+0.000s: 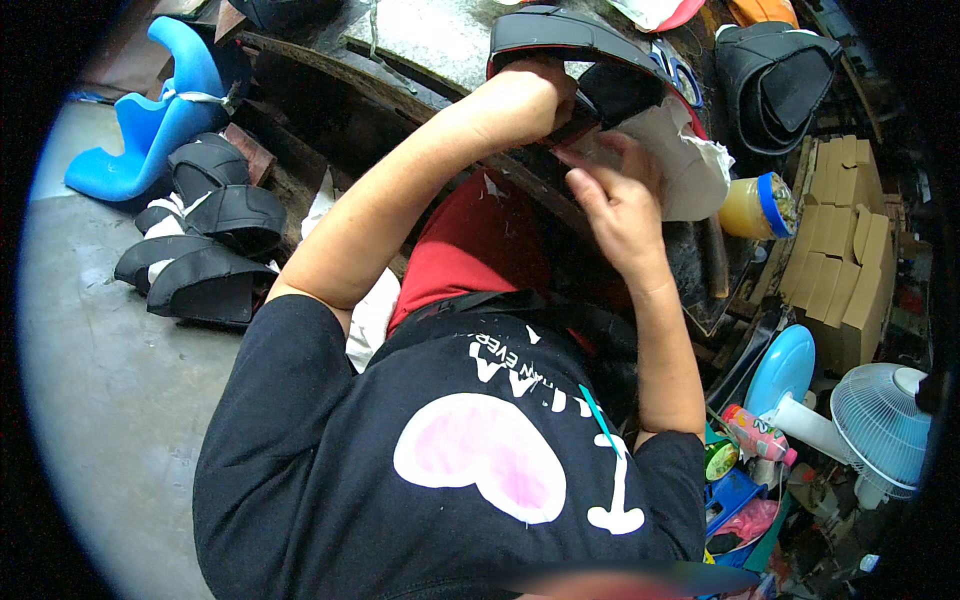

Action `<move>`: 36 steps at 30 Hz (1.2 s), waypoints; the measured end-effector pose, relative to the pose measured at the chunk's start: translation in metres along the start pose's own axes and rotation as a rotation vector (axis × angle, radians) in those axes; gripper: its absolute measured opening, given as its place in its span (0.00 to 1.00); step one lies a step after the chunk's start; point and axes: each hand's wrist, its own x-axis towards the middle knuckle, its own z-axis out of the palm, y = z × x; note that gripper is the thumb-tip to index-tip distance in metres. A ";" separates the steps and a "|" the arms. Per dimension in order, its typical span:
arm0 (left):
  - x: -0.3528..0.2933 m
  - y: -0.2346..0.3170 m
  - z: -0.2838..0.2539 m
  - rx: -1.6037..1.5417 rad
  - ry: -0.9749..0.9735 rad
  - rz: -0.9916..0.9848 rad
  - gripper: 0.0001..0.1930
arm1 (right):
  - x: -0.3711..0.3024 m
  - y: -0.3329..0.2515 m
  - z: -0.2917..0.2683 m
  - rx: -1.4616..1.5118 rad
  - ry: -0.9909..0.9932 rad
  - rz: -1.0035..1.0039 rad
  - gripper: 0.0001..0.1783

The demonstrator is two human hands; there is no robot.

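Black T-shirt (370, 470) nearest, two bare hands beyond it at one black curved piece (560, 32).
That piece arches over the near edge of the pale tabletop (430, 45), one white sheet (690, 170) hanging beside it; the left hand (540, 95) reaches up under its arch, fingertips hidden, so I cannot tell whether its grip is closed, while the right hand (622, 205) sits near the sheet, thumb raised and fingers blurred, its grip equally unclear; one pair of blue-handled scissors (685, 82) lies just behind, one blue-lidded jar (755, 206) and one black stacked form (775, 88) to the right, one fan (880, 430) lower down, and at left one blue curved form (150, 125) beside at least three black pieces (205, 280).
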 end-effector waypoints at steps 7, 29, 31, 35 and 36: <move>0.000 -0.001 -0.001 -0.003 -0.042 0.028 0.10 | 0.017 -0.001 0.021 -0.433 0.105 0.038 0.23; 0.001 0.022 -0.008 -0.010 -0.114 -0.100 0.13 | 0.011 0.013 0.000 -0.311 0.094 -0.060 0.20; 0.002 0.021 -0.010 -0.006 -0.136 -0.084 0.13 | 0.008 0.017 -0.003 -0.057 0.084 -0.028 0.19; 0.009 0.025 -0.012 -0.011 -0.251 -0.153 0.13 | -0.004 0.009 0.001 -0.258 0.101 -0.041 0.18; 0.009 0.027 -0.012 -0.019 -0.262 -0.178 0.13 | -0.007 0.003 0.004 -0.255 0.072 -0.062 0.18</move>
